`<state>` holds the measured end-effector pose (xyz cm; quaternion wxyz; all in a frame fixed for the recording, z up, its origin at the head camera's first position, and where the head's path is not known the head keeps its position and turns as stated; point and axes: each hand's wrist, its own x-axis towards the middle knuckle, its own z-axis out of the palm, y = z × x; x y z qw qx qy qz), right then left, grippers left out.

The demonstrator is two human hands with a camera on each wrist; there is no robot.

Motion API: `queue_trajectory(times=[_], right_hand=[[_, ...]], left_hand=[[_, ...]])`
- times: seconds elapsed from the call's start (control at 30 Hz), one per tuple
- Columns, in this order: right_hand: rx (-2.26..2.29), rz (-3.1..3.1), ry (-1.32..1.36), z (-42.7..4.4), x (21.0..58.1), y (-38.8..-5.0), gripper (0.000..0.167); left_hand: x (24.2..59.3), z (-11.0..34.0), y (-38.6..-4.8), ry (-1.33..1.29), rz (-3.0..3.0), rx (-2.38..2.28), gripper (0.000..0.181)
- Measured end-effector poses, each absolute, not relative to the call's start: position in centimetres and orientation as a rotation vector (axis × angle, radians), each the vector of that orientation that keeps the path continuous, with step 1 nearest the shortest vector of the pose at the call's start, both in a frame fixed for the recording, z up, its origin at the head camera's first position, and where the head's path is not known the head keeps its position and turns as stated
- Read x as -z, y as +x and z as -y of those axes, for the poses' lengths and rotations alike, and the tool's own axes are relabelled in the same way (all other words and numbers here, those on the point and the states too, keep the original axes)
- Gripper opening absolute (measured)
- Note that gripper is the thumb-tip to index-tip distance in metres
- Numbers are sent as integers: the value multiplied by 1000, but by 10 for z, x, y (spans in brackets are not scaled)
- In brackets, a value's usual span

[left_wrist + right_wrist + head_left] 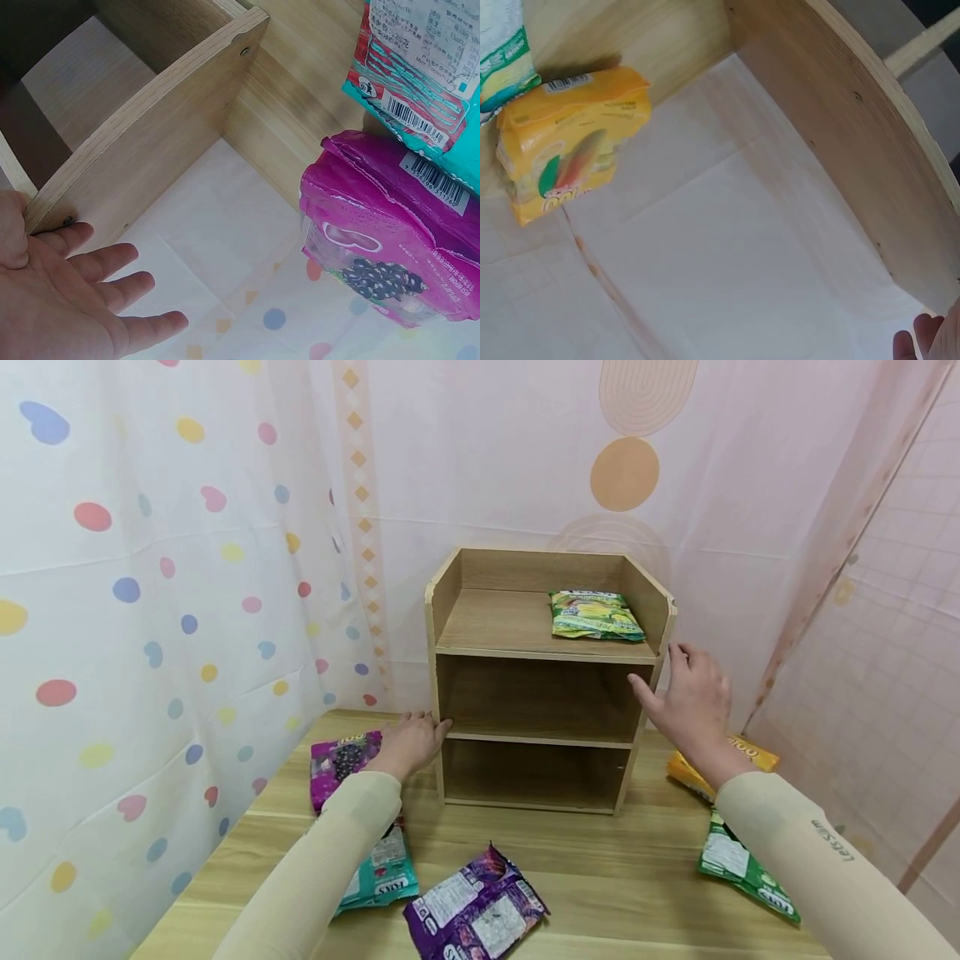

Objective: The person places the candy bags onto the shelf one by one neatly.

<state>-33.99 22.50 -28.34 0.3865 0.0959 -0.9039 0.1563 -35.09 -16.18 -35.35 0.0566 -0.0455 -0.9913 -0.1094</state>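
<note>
A small wooden shelf unit (540,740) with three levels stands on the table. My left hand (411,743) is at its left side panel (150,127), thumb by the front edge and the other fingers loosely spread along the outside. On the right, my right hand (693,697) is raised beside the upper part of the other side panel (847,112), thumb apart from the fingers; whether it touches the wood I cannot tell. A green-and-yellow candy bag (596,615) lies on the top level, to the right. Neither hand holds anything.
Left of the shelf lie a magenta candy bag (382,240) and a teal one (386,872). A purple bag (477,910) lies in front. On the right are a yellow bag (577,142) and a green bag (746,868). Patterned curtains (187,610) hang behind the table (600,877).
</note>
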Motion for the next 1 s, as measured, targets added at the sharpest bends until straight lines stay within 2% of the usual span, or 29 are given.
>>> queue_trajectory(times=[0.8,1.0], right_hand=[[-434,2555,323,-226,326,-347,42],[-439,2611,305,-224,343,-348,40]], left_hand=[[356,162,-352,-146,3005,331,64],[357,162,-350,-148,2987,328,64]])
